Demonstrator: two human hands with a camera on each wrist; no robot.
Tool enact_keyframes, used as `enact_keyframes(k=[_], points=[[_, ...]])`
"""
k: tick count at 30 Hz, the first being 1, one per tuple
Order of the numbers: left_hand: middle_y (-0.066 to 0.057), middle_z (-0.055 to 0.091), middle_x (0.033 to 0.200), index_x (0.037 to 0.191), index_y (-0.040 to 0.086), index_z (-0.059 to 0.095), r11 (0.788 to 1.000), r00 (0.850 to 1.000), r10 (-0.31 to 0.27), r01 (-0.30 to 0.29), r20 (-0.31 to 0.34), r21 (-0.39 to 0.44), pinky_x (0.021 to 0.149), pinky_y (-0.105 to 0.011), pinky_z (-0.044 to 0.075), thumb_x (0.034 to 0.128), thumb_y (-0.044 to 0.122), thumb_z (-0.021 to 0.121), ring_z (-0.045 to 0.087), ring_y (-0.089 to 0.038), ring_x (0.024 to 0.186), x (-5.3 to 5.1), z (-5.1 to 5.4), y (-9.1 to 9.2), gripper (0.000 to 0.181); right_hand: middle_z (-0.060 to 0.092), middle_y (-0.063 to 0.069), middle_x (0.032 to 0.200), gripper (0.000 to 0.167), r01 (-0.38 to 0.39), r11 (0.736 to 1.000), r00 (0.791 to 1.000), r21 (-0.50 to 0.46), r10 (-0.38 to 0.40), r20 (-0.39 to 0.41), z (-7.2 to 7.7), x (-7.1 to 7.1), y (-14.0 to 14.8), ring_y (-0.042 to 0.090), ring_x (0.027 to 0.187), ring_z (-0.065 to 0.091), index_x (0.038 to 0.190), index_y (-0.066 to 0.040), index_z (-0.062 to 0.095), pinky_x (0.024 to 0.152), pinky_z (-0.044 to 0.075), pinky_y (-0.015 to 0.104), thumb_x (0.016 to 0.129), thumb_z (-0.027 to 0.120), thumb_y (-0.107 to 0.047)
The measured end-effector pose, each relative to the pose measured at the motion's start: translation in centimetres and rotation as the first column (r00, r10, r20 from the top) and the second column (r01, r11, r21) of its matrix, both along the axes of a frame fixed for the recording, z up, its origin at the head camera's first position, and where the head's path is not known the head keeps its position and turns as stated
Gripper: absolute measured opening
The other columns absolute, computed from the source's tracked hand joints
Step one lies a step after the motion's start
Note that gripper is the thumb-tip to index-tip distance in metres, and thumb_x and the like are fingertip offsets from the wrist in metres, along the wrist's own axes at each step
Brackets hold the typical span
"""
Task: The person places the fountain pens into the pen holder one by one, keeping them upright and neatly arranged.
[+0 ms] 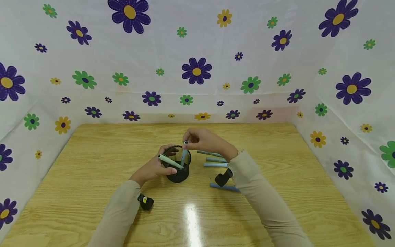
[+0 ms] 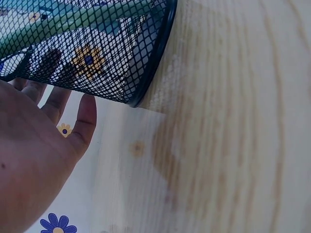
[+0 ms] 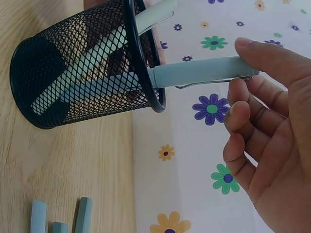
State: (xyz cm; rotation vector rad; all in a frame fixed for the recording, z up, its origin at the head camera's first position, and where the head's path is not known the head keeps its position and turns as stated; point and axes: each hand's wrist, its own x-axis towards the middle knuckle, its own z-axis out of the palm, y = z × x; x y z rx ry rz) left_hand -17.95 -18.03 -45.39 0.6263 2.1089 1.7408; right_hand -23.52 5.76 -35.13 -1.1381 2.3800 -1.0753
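Observation:
A black mesh pen cup [image 1: 178, 176] stands on the table, and my left hand [image 1: 153, 167] grips it from the left, thumb at the near side of the rim. The left wrist view shows the fingers of that hand against the cup's mesh wall [image 2: 109, 68]. Inside leans a pale green pen [image 1: 169, 160], its capped end above the rim. My right hand [image 1: 206, 140] pinches the top of a light blue pen [image 3: 204, 72] between thumb and fingertips. The lower part of this pen is inside the cup, visible through the mesh.
To the right of the cup lie several more pens: a dark teal one [image 1: 210, 153], a greenish one [image 1: 216, 159], a light blue one [image 1: 214, 165] and a nearer blue one [image 1: 223, 187] partly behind the right wrist camera [image 1: 223, 178]. A flowered cloth [image 1: 172, 48] surrounds the wooden table.

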Motion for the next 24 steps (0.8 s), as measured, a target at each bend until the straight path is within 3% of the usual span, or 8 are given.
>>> enact_keyframes(k=[11,19,24], points=[[-0.021,0.025,0.154,0.150,0.013,0.013,1.000,1.000,-0.005,0.005,-0.001,-0.017,0.110,-0.062,0.026,0.0850,0.025,0.073,0.021,-0.043,0.144,-0.1,0.0,-0.1,0.089,0.062,0.004,0.084,0.024,-0.005,1.000,1.000,0.031,0.004,0.013,0.0,-0.1,-0.5,0.011,0.068,0.051,0.109,-0.003,0.061,0.062,0.045,0.022,0.092,0.067,-0.020],[-0.023,0.026,0.153,0.150,0.011,0.013,1.000,1.000,-0.001,0.001,-0.012,-0.008,0.111,-0.063,0.023,0.0846,0.024,0.073,0.022,-0.044,0.143,-0.1,-0.2,-0.1,0.090,0.059,0.001,0.085,0.020,0.025,1.000,1.000,0.018,-0.025,0.019,0.0,-0.2,0.4,0.013,0.072,0.051,0.106,-0.010,0.061,0.066,0.046,0.024,0.092,0.067,-0.022],[-0.020,0.028,0.152,0.150,0.009,0.013,1.000,1.000,0.011,-0.011,-0.019,-0.016,0.111,-0.059,0.026,0.0837,0.022,0.074,0.030,-0.042,0.138,-0.1,-0.3,-0.1,0.092,0.058,0.001,0.084,0.020,0.045,0.999,0.999,0.010,-0.045,0.022,-0.2,-0.4,1.5,0.014,0.072,0.050,0.106,-0.007,0.060,0.067,0.045,0.025,0.092,0.067,-0.021]])
